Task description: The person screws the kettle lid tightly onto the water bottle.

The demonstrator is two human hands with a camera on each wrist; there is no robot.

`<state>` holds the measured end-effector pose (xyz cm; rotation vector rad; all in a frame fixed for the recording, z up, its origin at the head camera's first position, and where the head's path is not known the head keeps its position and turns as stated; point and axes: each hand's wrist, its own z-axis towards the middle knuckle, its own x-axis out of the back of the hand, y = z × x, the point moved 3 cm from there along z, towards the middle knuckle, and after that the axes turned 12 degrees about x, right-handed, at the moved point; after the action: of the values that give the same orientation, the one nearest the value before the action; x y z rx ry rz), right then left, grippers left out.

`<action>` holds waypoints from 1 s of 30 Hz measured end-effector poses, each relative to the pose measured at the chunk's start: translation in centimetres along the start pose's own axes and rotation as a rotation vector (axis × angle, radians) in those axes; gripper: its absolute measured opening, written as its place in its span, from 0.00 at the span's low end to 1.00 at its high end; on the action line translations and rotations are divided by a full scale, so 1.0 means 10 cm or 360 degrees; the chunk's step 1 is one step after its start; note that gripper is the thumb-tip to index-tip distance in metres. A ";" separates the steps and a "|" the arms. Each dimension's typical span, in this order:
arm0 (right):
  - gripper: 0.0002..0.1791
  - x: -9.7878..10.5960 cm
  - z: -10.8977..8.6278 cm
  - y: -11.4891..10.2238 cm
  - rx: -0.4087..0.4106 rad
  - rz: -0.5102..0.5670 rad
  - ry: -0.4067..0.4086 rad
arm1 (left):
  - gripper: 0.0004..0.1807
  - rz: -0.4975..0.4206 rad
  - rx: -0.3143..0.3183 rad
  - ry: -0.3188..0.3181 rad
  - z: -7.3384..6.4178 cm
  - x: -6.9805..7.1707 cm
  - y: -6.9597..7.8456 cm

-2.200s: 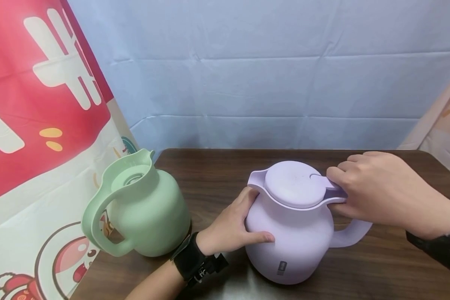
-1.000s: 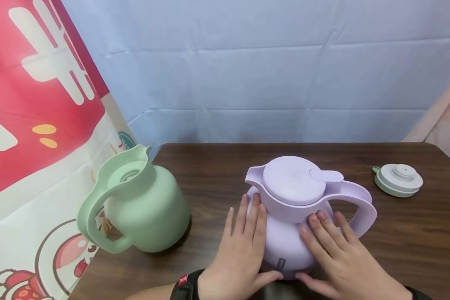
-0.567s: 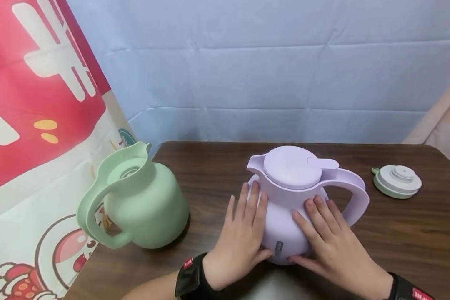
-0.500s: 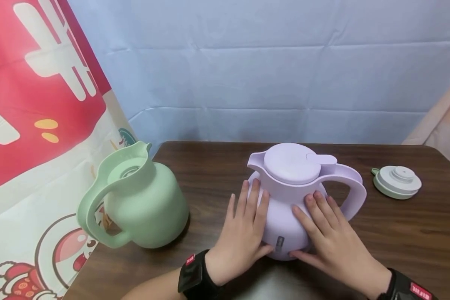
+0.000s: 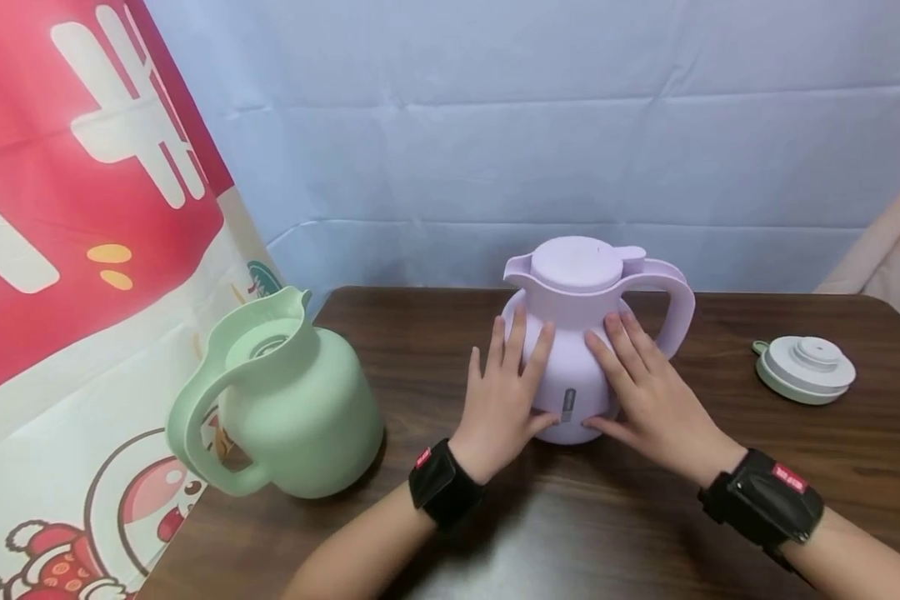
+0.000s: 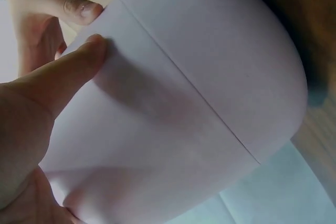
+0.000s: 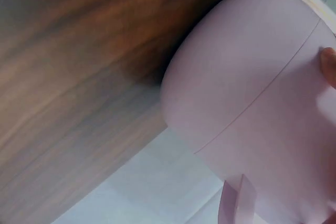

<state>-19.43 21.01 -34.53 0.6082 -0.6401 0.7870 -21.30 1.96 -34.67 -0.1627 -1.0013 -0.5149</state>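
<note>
A lilac thermos jug (image 5: 573, 358) stands upright toward the back of the table, its lid (image 5: 576, 263) on top, spout to the left and handle (image 5: 678, 312) to the right. My left hand (image 5: 498, 400) lies against the left front of its body with fingers spread and straight. On the right front of the body rests my right hand (image 5: 656, 396), also straight-fingered. The two thumbs point toward each other near the small dark label (image 5: 567, 404). In the left wrist view the jug body (image 6: 199, 77) fills most of the picture. The right wrist view shows its smooth side (image 7: 247, 77).
A green thermos jug (image 5: 307, 417) stands at the left, its top uncovered and its handle facing left. At the right of the table (image 5: 855, 483) lies a green and white lid (image 5: 808, 371), upside down. A pale blue cloth (image 5: 495, 150) hangs behind.
My right hand has left the lilac jug's handle, and both hands now lie straight-fingered on its front. The jug has slid away from me toward the table's back. The green jug stays put.
</note>
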 end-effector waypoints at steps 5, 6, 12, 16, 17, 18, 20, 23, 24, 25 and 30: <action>0.52 -0.12 0.05 0.25 -0.0098 0.0022 -0.0054 | 0.68 0.0046 0.0111 -0.0046 0.29 -0.14 -0.03; 0.55 -0.15 0.06 0.29 -0.0121 0.0018 -0.0064 | 0.68 0.0056 0.0133 -0.0058 0.35 -0.17 -0.04; 0.70 -0.31 0.16 0.56 -0.0289 -0.0008 -0.0081 | 0.67 0.0120 0.0239 -0.0138 0.67 -0.36 -0.10; 0.69 -0.43 0.23 0.71 -0.0361 0.0008 -0.0087 | 0.67 0.0062 0.0307 -0.0234 0.85 -0.47 -0.18; 0.68 -0.46 0.24 0.75 -0.0377 0.0009 -0.0093 | 0.67 0.0036 0.0319 -0.0257 0.89 -0.49 -0.21; 0.68 -0.49 0.25 0.78 -0.0395 0.0013 -0.0101 | 0.67 0.0012 0.0328 -0.0282 0.93 -0.51 -0.23; 0.68 -0.54 0.27 0.85 -0.0434 0.0005 -0.0125 | 0.67 -0.0031 0.0339 -0.0324 1.02 -0.55 -0.27; 0.68 -0.61 0.28 0.95 -0.0479 -0.0017 -0.0145 | 0.67 -0.0080 0.0358 -0.0371 1.14 -0.61 -0.32; 0.67 -0.63 0.29 0.98 -0.0483 -0.0027 -0.0147 | 0.67 -0.0097 0.0370 -0.0384 1.17 -0.63 -0.33; 0.67 -0.65 0.29 1.01 -0.0487 -0.0036 -0.0151 | 0.67 -0.0117 0.0386 -0.0397 1.21 -0.64 -0.35; 0.67 -0.75 0.32 1.13 -0.0486 -0.0062 -0.0159 | 0.66 -0.0156 0.0472 -0.0438 1.33 -0.73 -0.41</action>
<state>-33.35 21.77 -34.96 0.3807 -0.8197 0.6094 -36.55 5.69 -34.08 0.0839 -1.3473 -0.4339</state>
